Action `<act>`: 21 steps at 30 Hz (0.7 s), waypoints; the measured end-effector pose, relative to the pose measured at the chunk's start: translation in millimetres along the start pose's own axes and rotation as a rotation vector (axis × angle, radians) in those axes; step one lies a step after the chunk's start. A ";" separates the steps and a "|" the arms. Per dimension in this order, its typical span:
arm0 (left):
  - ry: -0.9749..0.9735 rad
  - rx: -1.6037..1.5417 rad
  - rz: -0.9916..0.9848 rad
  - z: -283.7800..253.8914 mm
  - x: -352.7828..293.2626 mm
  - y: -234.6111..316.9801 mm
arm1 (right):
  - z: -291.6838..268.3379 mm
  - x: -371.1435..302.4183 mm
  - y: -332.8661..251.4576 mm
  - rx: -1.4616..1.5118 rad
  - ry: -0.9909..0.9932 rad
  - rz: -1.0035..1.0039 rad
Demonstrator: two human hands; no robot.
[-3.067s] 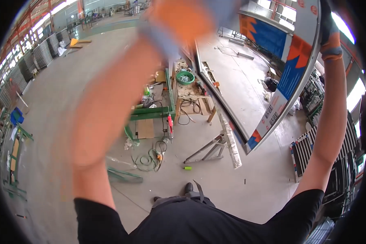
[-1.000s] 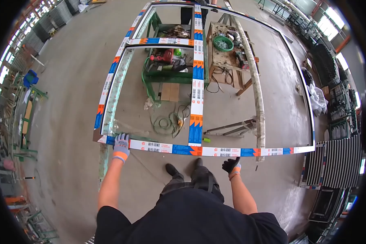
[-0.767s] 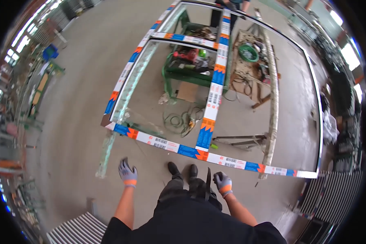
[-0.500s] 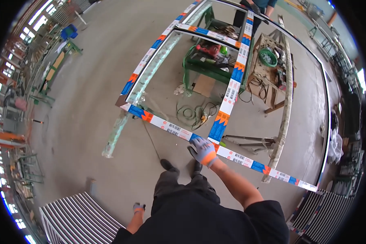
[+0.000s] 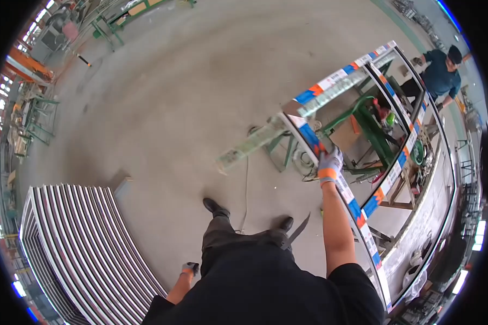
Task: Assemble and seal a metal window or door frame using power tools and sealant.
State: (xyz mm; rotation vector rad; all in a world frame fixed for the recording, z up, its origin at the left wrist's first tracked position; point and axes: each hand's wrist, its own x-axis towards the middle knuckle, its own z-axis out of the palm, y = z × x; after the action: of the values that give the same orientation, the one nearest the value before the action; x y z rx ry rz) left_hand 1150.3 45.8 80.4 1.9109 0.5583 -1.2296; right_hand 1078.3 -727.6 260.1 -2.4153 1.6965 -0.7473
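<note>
1. Right hand (image 5: 331,161) on frame (image 5: 394,172), shifted from mid-joint toward brown corner (image 5: 294,108); whether clamped, can't tell;
2. Left hand (image 5: 190,267) low, off frame; closure unclear;
3. Frame over wrapped rail (image 5: 249,145); contact now one-handed.

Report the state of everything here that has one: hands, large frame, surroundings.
Right hand: gloved, on the near rail.
Left hand: gloved, lowered, apart from the frame.
Large frame: raised off the floor, rails film-covered.
Pale beam: under the frame, one end protruding.
Metal frames: stacked together.
Strap: loose end sticking out.
Co-worker: upright, beyond the frame.
</note>
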 end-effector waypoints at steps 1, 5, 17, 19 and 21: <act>0.010 -0.174 -0.103 -18.9 10.5 5.9 | 11.1 -1.1 2.2 -0.023 -0.048 0.056; 0.226 -0.248 -0.005 -110.3 53.3 130.7 | 5.4 -5.4 -33.1 -0.271 -0.174 0.178; 0.132 0.109 0.607 -183.6 201.2 554.8 | 59.2 15.8 -27.7 -0.446 -0.021 0.569; 0.093 0.188 0.629 -168.7 189.5 599.7 | 61.0 10.9 -29.3 -0.537 -0.015 0.620; 0.081 0.095 0.723 -214.8 229.7 606.3 | 63.7 29.5 -63.1 -0.422 0.022 0.650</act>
State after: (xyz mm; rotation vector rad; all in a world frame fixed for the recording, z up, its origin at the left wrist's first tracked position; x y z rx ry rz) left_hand 1799.0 -156.5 149.5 1.9828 -0.1644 -0.7137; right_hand 1168.4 -743.1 236.3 -1.8276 2.6467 -0.3424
